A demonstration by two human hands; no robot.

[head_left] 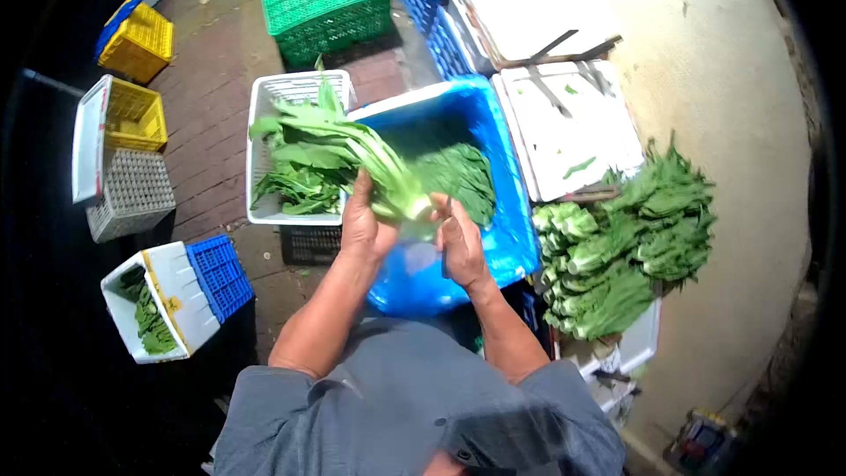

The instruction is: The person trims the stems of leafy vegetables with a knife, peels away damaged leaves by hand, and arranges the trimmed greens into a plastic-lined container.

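Observation:
My left hand (pixel 365 227) is closed around a head of leafy lettuce (pixel 379 159), its leaves pointing up and left and its pale cut base toward my right hand. My right hand (pixel 463 251) is closed right at that base, fingers curled; whatever they grip is blurred and I cannot make it out. Beneath both hands stands a bin lined with blue plastic (pixel 515 220), with leafy greens (pixel 458 178) inside. Left of it, a white basket (pixel 261 145) holds loose leaves (pixel 304 185), partly hidden by the held lettuce.
On the right, a large pile of lettuce heads (pixel 630 238) lies by a white foam lid (pixel 573 132) with leaf scraps. A green crate (pixel 328 4) stands ahead. Along the left are yellow crates (pixel 141 44), a grey crate (pixel 132 194) and a foam box (pixel 181 273) with greens.

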